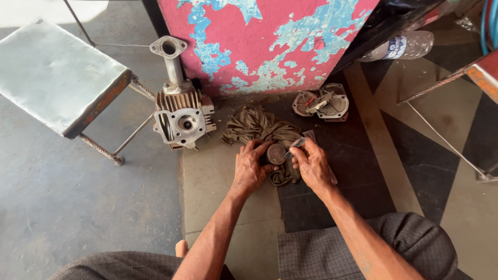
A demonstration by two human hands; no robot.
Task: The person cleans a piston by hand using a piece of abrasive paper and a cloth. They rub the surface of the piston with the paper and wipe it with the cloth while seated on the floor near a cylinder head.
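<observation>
There is just one view, from the camera on my head, and it looks steeply down at the floor (93, 207) in front of me as I sit. My knees fill the bottom edge, and both forearms run up from there to the middle of the frame, so my left hand (250, 168) and right hand (313, 165) sit near its centre, fairly close to the lens. The view faces a peeling pink and blue wall (270, 41) along the top. A metal stool (57, 72) takes the upper left corner, and the floor fills most of the rest.
</observation>
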